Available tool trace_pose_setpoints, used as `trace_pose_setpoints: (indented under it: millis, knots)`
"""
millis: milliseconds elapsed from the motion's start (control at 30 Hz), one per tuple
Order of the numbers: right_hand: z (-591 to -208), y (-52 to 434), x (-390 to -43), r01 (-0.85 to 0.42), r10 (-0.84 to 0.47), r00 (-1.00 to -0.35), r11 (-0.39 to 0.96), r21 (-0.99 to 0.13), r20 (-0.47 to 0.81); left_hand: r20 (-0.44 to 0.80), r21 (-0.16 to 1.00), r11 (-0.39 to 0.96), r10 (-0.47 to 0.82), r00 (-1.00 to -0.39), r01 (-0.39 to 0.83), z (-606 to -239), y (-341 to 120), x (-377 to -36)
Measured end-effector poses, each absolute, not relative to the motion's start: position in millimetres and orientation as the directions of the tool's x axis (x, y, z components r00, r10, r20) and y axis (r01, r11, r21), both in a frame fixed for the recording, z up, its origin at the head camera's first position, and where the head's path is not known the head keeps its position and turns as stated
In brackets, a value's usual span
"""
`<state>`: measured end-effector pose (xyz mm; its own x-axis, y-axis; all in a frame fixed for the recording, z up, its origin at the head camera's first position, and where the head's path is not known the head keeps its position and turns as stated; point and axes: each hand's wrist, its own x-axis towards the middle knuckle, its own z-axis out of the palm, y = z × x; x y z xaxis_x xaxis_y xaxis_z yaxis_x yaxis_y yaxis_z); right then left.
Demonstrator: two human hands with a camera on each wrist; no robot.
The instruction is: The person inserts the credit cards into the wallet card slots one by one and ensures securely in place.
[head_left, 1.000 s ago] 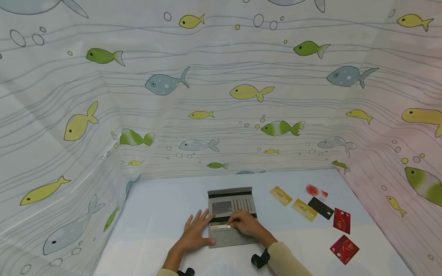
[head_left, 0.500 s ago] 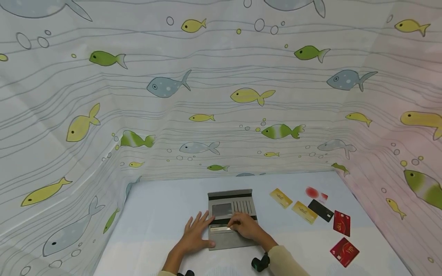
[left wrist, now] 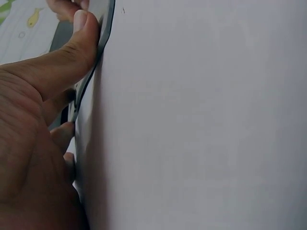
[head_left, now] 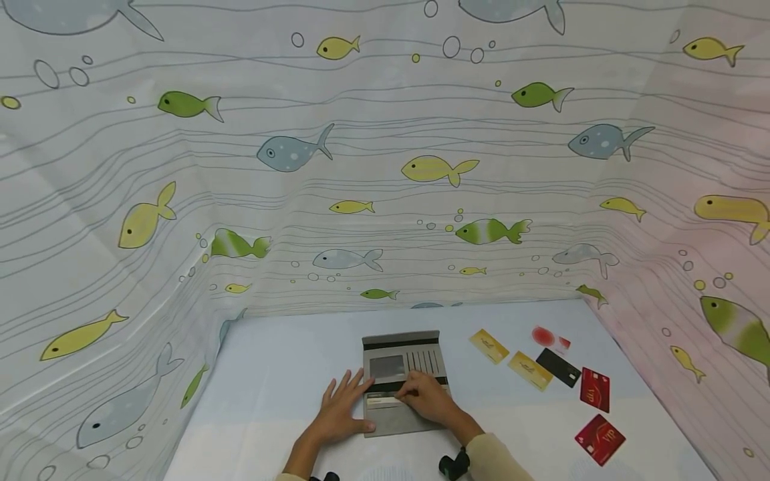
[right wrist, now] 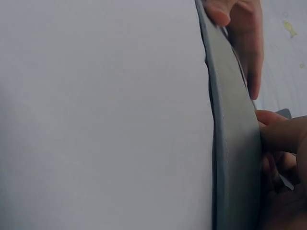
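Both hands work at an open grey wallet (head_left: 402,381) low in the middle of the frame.

Six loose cards lie well apart at lower right, two gold (head_left: 488,345), one black (head_left: 558,367), two red (head_left: 599,438). The wallet's long axis runs away from the person. The left hand (head_left: 341,409) lies flat with straight fingers on its left edge; the right hand (head_left: 428,399) pinches a pale card (head_left: 381,401) at a slot. Both hands have barely moved since the earlier frames.

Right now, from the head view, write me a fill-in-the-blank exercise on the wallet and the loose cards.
The open grey fabric wallet lies under ____ hands.
The left hand rests with its fingers ____ on the wallet's left edge.
Right of the wallet lie two red cards, two ____ cards and one black card.
Missing: both; spread; yellow
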<state>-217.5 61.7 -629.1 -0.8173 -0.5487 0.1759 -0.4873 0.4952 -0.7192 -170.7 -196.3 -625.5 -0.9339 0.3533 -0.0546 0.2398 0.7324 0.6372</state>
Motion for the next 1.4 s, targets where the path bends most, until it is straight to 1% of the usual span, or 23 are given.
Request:
trace_pose_setpoints:
  millis: [133, 433, 567, 667, 900, 1200, 1400]
  knots:
    - [-628, 60, -215, -0.519, -0.549, -0.808, 0.491, -0.699, 0.214, -0.042, 0.637, 0.730, 0.355, -0.934, 0.249, -625, -197, -173]
    - [-623, 65, -207, -0.520, -0.565, -0.803, 0.510, -0.685, 0.188, -0.059, 0.643, 0.728, 0.357, -0.932, 0.238, -626, -197, -171]
    - [-623, 69, -204, -0.551, -0.566, -0.792, 0.504, -0.665, 0.228, -0.056, 0.636, 0.735, 0.349, -0.935, 0.236, -625, -195, -170]
    - [-623, 74, -200, -0.552, -0.534, -0.804, 0.511, -0.659, 0.260, -0.055, 0.632, 0.738, 0.346, -0.937, 0.236, -625, -195, -170]
    - [-620, 93, -194, -0.441, -0.368, -0.889, 0.522, -0.730, 0.274, -0.057, 0.632, 0.739, 0.344, -0.937, 0.233, -625, -195, -169]
    - [-615, 119, -188, -0.368, -0.258, -0.929, 0.587, -0.721, 0.264, -0.048, 0.635, 0.737, 0.339, -0.940, 0.233, -626, -197, -170]
    - [-611, 144, -179, -0.256, -0.180, -0.967, 0.622, -0.740, 0.183, -0.034, 0.646, 0.724, 0.342, -0.939, 0.241, -625, -194, -169]
